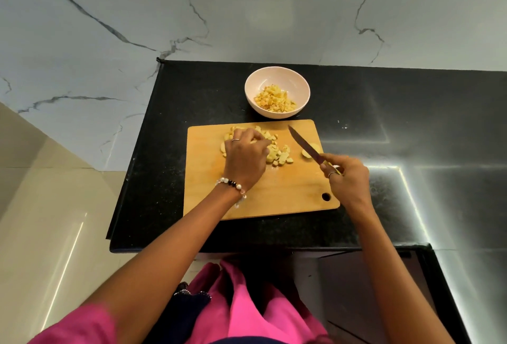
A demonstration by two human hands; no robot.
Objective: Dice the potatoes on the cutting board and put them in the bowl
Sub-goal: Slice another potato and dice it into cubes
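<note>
The right hand (346, 179) grips the handle of a knife (304, 145), fingers curled round it, with the dark blade held above the right part of the wooden cutting board (258, 195) and its tip pointing away and to the left. The left hand (245, 155) lies over a heap of diced potato pieces (279, 154) in the far-left part of the board, its fingers curled down onto the pieces and gathering them; a ring shows on one finger and a beaded bracelet (233, 185) circles the wrist. Pale yellow cubes spread out from under the hand toward the middle of the board, and a few more lie by the board's far edge. An uncut piece of potato (311, 151) lies near the board's right edge, partly hidden behind the blade. Just beyond the far edge of the board stands a pale round bowl (253, 88), upright on the black countertop (384, 113), and it holds a low mound of potato dice (275, 100) covering its bottom, with the inner walls bare above them. The board has a round hole in its near-right corner. The countertop meets a white marbled wall (247, 14) behind the bowl, and pink clothing (255, 313) fills the bottom of the view.
</note>
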